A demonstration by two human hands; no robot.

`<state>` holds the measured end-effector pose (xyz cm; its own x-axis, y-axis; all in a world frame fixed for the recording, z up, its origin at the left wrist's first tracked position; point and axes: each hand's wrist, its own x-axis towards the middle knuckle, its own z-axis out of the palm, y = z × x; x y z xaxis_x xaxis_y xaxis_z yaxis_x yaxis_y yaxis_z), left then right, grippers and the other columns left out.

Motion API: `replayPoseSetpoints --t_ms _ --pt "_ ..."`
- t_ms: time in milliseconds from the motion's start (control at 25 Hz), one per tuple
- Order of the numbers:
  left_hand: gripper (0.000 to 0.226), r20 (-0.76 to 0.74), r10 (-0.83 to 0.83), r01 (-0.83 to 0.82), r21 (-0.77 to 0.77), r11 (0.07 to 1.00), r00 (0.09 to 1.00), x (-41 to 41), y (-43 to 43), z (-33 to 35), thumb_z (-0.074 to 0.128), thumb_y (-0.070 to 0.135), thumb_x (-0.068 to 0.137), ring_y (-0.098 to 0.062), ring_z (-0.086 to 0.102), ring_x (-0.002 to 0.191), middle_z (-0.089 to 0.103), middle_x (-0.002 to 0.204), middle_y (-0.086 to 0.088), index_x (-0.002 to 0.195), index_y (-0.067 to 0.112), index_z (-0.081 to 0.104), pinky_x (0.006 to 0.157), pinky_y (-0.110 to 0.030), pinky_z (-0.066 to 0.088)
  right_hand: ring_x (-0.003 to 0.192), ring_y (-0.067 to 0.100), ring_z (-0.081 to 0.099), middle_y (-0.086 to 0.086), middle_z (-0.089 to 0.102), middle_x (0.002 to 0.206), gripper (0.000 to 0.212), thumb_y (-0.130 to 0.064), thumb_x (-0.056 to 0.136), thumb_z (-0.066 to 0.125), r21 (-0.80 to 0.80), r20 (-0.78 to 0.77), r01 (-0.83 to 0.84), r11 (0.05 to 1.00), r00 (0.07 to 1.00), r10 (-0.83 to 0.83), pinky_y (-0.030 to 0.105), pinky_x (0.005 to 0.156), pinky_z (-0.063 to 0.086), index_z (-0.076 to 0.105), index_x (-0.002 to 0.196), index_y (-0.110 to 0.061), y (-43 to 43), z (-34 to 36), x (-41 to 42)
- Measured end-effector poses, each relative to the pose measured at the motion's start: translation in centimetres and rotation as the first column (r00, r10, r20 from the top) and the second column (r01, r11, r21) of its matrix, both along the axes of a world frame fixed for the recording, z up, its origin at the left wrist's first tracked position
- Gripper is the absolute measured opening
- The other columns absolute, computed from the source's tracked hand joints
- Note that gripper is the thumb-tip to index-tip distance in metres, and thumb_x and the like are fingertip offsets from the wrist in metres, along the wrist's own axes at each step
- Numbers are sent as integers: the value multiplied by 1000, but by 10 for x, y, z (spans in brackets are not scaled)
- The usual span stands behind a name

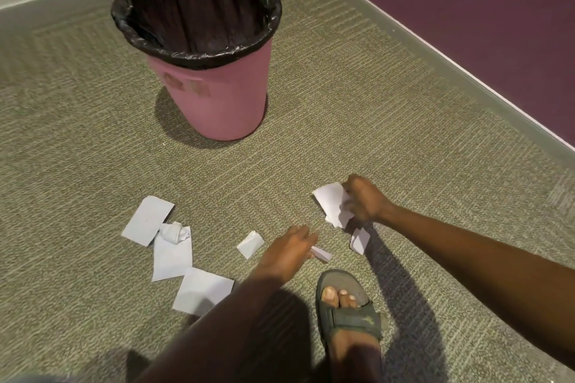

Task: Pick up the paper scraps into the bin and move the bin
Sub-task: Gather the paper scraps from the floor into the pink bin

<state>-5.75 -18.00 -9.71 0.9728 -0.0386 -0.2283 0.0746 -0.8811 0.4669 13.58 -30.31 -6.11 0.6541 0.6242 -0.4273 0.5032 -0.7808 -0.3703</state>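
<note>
A cluster of flat white paper scraps [148, 220] and one crumpled white paper ball [175, 232] is lying at lower left on the green woven carpet [357, 121]; the pink plastic bin [217, 96] with a black liner [196, 6] is standing upright at upper centre, well apart from them; a small folded white scrap [250, 244] is sitting just left of the left hand [287, 253], whose fingers are pinching a narrow white strip [322, 253]; at centre right the right hand [367, 200] is curling closed around a crumpled white sheet [331, 204]; a sandalled foot [345, 305] is showing below.

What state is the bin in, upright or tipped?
Upright: the pink bin stands on its base on the carpet, liner mouth facing up.
</note>
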Motion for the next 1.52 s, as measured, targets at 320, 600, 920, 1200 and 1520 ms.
replayPoseSetpoints --t_ms 320,600,920,1200,1520 --pt "19 -18 463 -445 -315 838 886 11 40 31 73 13 81 -19 60 77 67 91 -8 98 4 73 62 -21 47 87 27 70 11 72 105 26 -5 77 80 307 -212 276 911 953 -217 41 69 61 73 101 1 52 63 20" --pt "16 108 712 -558 -543 627 694 30 142 162 80 12 77 -12 59 45 66 66 -5 88 1 73 43 -29 52 68 19 70 4 74 91 19 -5 87 70 600 -294 255 758 952 -87 31 51 57 70 106 -7 115 164 5" --pt "7 375 814 -584 -567 580 444 47 216 257 78 10 77 -21 64 52 70 71 -12 79 7 72 46 -37 55 56 23 71 16 72 91 24 -7 91 65 652 -229 170 739 973 -22 38 53 61 62 114 1 202 250 12" --pt "24 215 936 -778 -522 351 278 106 275 250 83 22 72 -25 69 77 70 91 -10 86 9 68 54 -31 56 57 28 71 19 68 85 19 -11 85 74 600 -337 355 717 925 -175 31 50 59 59 89 -1 261 240 16" --pt "15 462 875 -837 -413 358 146 56 240 214 56 26 89 -19 60 79 66 92 -6 76 20 57 65 -36 51 54 13 63 9 66 67 13 3 87 59 694 -166 148 704 985 -44 26 50 51 67 79 -4 220 230 8"
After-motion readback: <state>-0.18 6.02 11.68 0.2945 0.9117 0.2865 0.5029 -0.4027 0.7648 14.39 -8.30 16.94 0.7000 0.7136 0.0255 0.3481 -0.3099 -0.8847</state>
